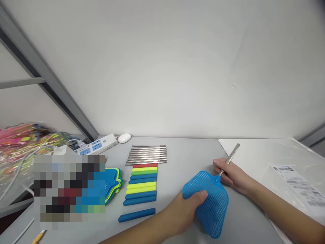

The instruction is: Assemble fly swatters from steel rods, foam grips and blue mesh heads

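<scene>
Nearest, a blue mesh head [214,203] is gripped by the L hand [184,211], thumb laid on its face, fingers mostly hidden behind. It's held over the grey tabletop [181,156], neck [217,179] pointing up & away. Well to its L, a lone blue tube [137,215] lies just short of a row of coloured tubes [141,186]. Past the neck, a metal rod [232,154] is gripped btwn R hand [235,176] thumb & fingers, lower end at the neck; how far it's seated can't be told. For a good join, rod & neck should prob. be lined up on one axis, the mesh braced closer to the neck, & any push or twist applied gradually, as thin plastic may flex or split if forced at an angle. L of the row, stacked mesh heads [111,179] are partly pixelated out. Beyond it, metal rods [148,154] are laid side by side; farther back, a power strip [104,144] & white oval item [124,138], then the wall [165,84].
</scene>
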A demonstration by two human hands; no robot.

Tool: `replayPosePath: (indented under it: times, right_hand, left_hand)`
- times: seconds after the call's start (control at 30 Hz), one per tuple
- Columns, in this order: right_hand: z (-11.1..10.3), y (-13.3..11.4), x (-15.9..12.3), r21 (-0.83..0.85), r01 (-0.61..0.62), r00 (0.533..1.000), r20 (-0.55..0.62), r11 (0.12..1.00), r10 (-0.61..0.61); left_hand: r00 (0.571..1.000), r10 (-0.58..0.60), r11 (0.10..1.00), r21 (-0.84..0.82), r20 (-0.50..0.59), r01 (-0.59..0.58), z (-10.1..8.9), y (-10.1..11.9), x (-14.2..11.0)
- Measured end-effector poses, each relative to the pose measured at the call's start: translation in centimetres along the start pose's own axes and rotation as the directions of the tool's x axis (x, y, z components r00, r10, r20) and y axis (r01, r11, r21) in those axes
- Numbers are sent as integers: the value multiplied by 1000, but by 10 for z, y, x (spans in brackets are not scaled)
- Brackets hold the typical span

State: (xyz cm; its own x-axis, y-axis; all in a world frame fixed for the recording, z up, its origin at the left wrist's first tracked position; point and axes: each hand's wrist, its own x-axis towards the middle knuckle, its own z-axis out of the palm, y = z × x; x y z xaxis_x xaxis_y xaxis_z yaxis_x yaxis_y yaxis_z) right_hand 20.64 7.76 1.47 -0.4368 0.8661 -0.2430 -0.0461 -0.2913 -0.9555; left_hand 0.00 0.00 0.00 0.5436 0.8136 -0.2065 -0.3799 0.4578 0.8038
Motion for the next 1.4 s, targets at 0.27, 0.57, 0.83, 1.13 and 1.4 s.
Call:
replayPosePath:
  times: [0.27, 0.57, 0.83, 1.13, 1.4]
  right_hand:
    - [-1, -3, 7, 75, 77, 996, -47, 994, -74]
    - [-23, -2, 20, 107, 152, 986, -83, 983, -144]
    - [-9, -1, 4, -22, 99, 991, 92, 995, -97]
    - [-4, -2, 6, 70, 98, 992, 70, 993, -103]
    - [-29, -4, 15, 202, 161, 986, 11, 966, -167]
  left_hand:
    - [980, -89, 983, -177, -180, 57, 11, 15, 1]
    - [961, -141, 969, -232, -239, 85, 12, 22, -1]
    - [979, -106, 969, -237, -172, 64, 10, 18, 1]
    - [977, -181, 978, -126, -117, 166, 11, 20, 6]
    - [932, -362, 889, -295, 17, 351, 1, 27, -11]
